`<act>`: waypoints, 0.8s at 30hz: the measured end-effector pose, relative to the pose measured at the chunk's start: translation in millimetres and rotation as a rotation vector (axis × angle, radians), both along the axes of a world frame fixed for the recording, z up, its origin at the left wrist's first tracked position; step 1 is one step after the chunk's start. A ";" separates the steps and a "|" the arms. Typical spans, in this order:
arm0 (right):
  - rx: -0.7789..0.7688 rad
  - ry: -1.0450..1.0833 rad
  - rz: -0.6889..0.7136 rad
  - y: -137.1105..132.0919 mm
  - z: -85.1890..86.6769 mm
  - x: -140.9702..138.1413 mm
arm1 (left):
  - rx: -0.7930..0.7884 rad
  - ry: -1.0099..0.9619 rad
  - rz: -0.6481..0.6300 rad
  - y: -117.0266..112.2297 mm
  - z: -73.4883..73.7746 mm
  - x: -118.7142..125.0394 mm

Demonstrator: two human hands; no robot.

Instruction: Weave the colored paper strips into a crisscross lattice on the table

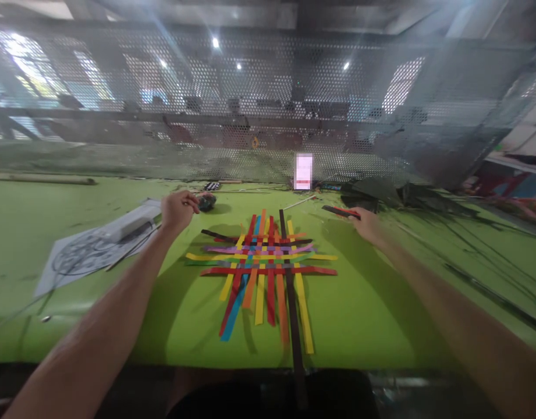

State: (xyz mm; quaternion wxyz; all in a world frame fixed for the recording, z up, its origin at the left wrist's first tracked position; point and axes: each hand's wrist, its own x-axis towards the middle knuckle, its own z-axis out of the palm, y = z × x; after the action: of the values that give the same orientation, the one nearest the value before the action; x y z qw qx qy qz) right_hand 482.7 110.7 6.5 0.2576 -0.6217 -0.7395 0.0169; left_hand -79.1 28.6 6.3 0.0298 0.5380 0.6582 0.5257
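Colourful flat strips (270, 265) lie interlaced in an open weave on the green tabletop, with their loose ends spread out. One long dark brown strip (294, 326) hangs over the near edge. Beyond the weave on the left, my left hand (178, 210) is closed, fingers pinched together. A dark rounded lump (207, 202) appears right at its fingertips; whether they grip it or something smaller, I cannot tell. On the far right side, my right hand (368, 226) closes around a slim black-and-red tool (341, 212), which points left over the table. Its exact kind is unclear.
Printed paper (88, 250) with a thin stick (132, 247) lies at left. A perforated screen (259, 87) rises behind the green table (364, 314). Dark sheet material (368, 192) and long dark strips (494, 294) are on the right. A pale stick (299, 202) lies behind the weave.
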 end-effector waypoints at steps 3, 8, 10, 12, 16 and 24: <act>0.007 0.012 0.002 3.4 -1.6 0.6 | -0.016 -0.012 0.007 -0.6 -0.9 -1.6; 0.017 0.039 0.012 5.6 -3.6 1.6 | -0.037 -0.031 0.033 -1.0 -2.2 -4.8; 0.015 0.052 0.014 5.0 -3.8 2.1 | -0.039 -0.037 0.032 -1.1 -3.6 -6.2; 0.007 0.069 0.009 4.1 -3.6 2.5 | -0.044 -0.041 0.028 -1.2 -5.1 -7.4; -0.010 0.110 0.008 3.0 -2.1 3.0 | -0.054 -0.043 0.023 -1.6 -6.8 -8.9; -0.088 0.264 -0.019 3.6 0.3 3.0 | -0.084 -0.050 0.033 -2.0 -5.7 -10.7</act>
State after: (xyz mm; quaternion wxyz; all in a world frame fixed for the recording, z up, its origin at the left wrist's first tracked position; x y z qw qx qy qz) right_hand 485.7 114.2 6.8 0.3252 -0.6318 -0.6918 0.1283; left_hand -89.8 26.6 0.6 0.0602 0.5119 0.6875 0.5116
